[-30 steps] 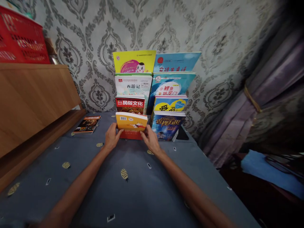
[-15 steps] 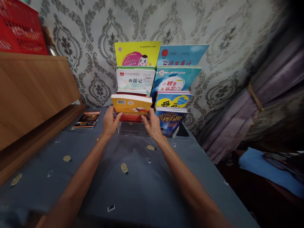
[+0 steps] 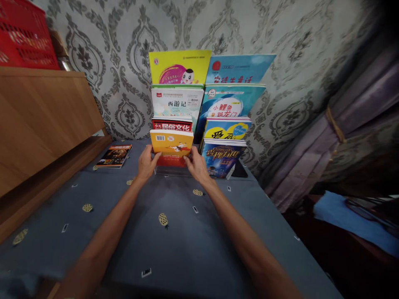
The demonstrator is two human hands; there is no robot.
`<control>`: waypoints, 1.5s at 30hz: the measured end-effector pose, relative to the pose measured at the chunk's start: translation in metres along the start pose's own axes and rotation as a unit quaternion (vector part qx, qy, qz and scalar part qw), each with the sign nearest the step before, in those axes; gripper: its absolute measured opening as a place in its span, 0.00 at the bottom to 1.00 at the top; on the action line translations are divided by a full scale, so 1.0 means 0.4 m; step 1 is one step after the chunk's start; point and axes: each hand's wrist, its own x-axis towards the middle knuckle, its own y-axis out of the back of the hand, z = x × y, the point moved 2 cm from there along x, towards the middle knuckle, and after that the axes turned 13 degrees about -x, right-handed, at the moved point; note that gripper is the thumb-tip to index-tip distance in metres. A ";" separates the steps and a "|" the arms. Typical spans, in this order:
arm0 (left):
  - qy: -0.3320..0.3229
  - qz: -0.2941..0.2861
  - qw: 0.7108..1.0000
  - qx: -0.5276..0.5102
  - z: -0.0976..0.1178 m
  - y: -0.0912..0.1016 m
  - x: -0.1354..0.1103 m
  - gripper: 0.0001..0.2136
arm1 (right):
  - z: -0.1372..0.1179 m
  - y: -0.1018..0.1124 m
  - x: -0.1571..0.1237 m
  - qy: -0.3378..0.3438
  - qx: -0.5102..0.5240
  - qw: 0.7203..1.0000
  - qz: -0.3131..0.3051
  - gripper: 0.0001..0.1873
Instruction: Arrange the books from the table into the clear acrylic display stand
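Observation:
Both my hands hold an orange book (image 3: 171, 146) upright by its lower corners, back cover with barcode facing me. My left hand (image 3: 146, 161) grips its left edge, my right hand (image 3: 193, 165) its right edge. The book stands in the front slot of a clear tiered stand (image 3: 170, 170) on the table. Behind it rise a red-titled book (image 3: 172, 125), a white book (image 3: 176, 102) and a yellow book (image 3: 179, 67). The right column holds several blue and yellow books (image 3: 225, 128).
A grey-blue cloth with small printed motifs covers the table (image 3: 162, 232). One dark book (image 3: 114, 155) lies flat at the left by a wooden cabinet (image 3: 37, 124) that carries a red crate (image 3: 23, 37). A purple curtain (image 3: 346, 124) hangs at the right.
The orange book was lifted about half a second ago and has come down into the front slot, so the red-titled book shows behind it again. Both hands kept their grip.

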 end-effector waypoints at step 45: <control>0.000 -0.009 0.992 0.128 -0.021 -0.023 -0.022 0.17 | 0.028 -0.064 -0.003 -0.069 -0.070 0.994 0.053 0.10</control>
